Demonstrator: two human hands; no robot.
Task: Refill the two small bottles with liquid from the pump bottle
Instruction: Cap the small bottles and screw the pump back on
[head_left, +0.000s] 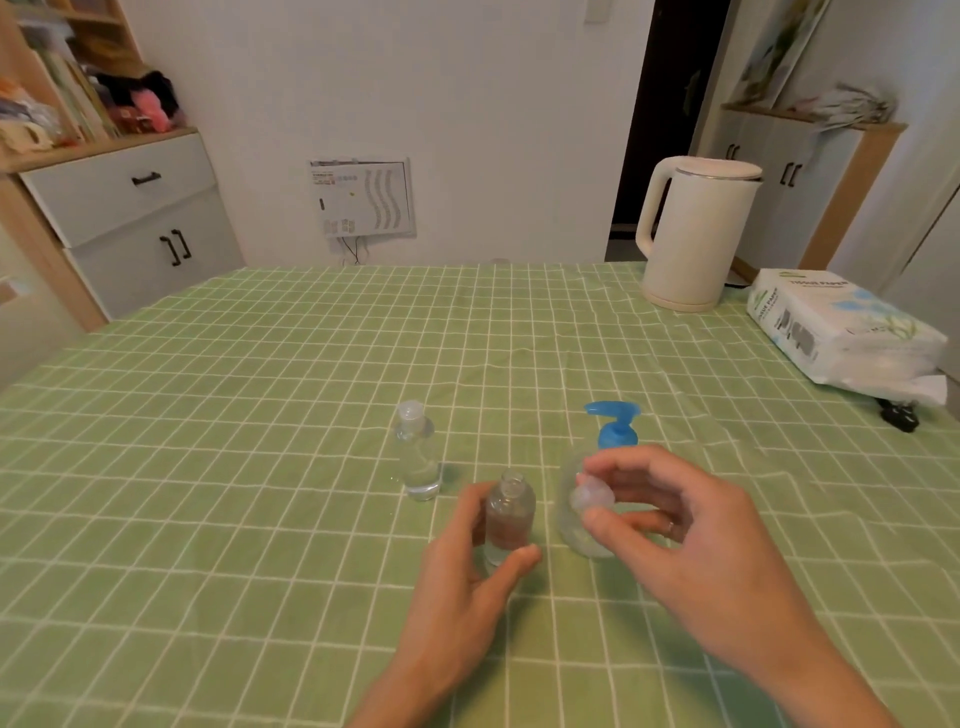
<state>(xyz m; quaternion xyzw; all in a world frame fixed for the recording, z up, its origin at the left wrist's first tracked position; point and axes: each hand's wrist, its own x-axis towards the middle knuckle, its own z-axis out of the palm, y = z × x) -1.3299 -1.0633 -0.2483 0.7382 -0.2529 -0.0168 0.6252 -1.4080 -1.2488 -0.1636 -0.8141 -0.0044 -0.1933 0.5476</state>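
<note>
Two small clear bottles upright on the green checked bench (260, 415), near each other but not touching. Farther back and to the left, the capped small bottle (418, 457), lid on, a little clear liquid at its bottom, touched by nothing. Nearer, the open small bottle (509, 512), neck bare, liquid level inside hard to tell. Held by the left hand (467, 561), fingers (470, 512) curled round its left side and thumb pressing low on its right, base down on the cloth. Just right of it, the pump bottle (571, 527), clear-bodied, standing on the bench, its blue pump head (613, 421) pointing left, its body partly hidden behind the right hand (691, 530). In that hand, a small translucent cap (592, 496), pinched between thumb and fingertips, lifted off the bench in front of the pump bottle; cannot tell whether it touches the bottle's wall. Ring on one right finger. At the far right of the bench, a cream kettle (696, 234) with its handle to the left, and beside it a tissue pack (841, 332) lying flat, a black plug (901, 415) at its near edge. Beyond the bench on the left, a grey cabinet (130, 218) against the wall.
</note>
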